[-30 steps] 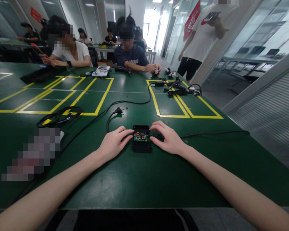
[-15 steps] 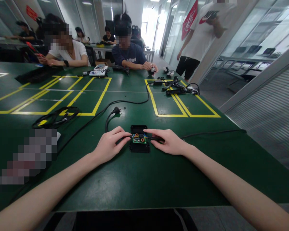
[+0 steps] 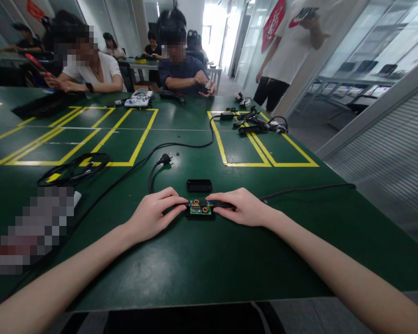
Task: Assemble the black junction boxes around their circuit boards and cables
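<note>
A small green circuit board [image 3: 196,210] with copper coils sits over the near black case half [image 3: 199,218], with power cords joined to its left and right ends. My left hand [image 3: 156,211] pinches the cord at the board's left end between thumb and fingers. At the right end, my right hand [image 3: 244,207] is closed on the other black cord [image 3: 223,204]. The second black case half [image 3: 199,185] lies apart, just beyond the board. A plug [image 3: 165,159] on a short bend of cord rests past my left hand.
A coiled black cable [image 3: 76,169] lies at left near a blurred-out object [image 3: 31,227]. Adapters and cables [image 3: 252,124] are heaped at the far right by yellow tape. A white power strip [image 3: 138,99] lies at the back. Co-workers sit across the table; one person stands.
Both hands have brought the circuit board nearer to me, from between the case halves onto the near one. My right index finger has come down from the far case half towards the board's end.
</note>
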Demonstrator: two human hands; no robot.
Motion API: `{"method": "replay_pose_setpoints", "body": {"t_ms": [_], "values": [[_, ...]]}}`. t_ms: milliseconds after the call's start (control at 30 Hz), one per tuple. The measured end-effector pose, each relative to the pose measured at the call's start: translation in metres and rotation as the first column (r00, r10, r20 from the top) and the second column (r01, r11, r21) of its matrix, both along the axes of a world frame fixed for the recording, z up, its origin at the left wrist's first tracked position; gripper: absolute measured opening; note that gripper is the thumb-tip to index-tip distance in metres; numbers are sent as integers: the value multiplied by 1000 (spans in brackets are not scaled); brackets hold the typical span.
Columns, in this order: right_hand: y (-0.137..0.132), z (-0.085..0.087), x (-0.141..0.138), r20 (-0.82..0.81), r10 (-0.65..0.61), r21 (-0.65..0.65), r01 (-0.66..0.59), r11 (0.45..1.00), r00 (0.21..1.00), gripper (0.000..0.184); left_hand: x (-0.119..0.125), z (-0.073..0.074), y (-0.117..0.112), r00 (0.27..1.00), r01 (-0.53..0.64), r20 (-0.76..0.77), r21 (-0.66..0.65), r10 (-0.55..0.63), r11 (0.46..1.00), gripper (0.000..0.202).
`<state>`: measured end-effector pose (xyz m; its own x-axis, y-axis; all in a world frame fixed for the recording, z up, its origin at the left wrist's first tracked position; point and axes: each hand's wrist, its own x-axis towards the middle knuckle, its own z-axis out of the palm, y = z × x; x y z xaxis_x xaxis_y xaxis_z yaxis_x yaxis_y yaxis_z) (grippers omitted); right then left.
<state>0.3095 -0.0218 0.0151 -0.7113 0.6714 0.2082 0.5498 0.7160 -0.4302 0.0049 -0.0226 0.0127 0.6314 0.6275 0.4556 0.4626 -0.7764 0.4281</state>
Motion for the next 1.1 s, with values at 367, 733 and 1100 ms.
{"method": "replay_pose_setpoints", "body": {"t_ms": [367,733,1100], "values": [[-3,2,-1,-21,24,-14,-24,1000,1000,35,-1,3,-2,999,36,18,-45,-36,998,21],[-3,-1,-2,7,5,-57,-4,998,1000,37,-2,-1,-1,999,20,-29,-132,-24,991,19],[-2,1,-1,-64,17,2,-17,1000,998,2,0,0,2,996,57,-72,-13,-57,998,23]]}}
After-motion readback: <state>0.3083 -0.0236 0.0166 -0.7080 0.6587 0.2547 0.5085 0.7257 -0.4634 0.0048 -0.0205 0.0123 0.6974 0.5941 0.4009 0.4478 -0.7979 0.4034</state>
